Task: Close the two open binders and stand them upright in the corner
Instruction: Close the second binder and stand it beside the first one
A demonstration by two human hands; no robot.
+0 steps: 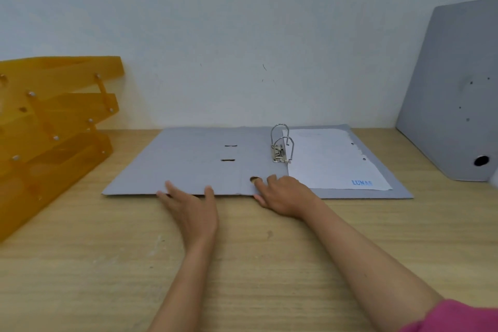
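A grey lever-arch binder [194,159] lies open and flat on the wooden desk against the wall, its metal rings [281,143] standing up and a white sheet [331,159] on its right half. My left hand [192,206] rests fingers apart on the near edge of the left cover. My right hand [283,194] sits on the spine's near edge, one finger at the round spine hole [254,179]. A second grey binder [455,94] stands closed and upright in the right corner.
A stack of amber plastic letter trays [51,127] stands at the left, close to the open binder's left cover. The wooden desk [256,264] stretches toward me. A white wall [242,35] runs directly behind the binders.
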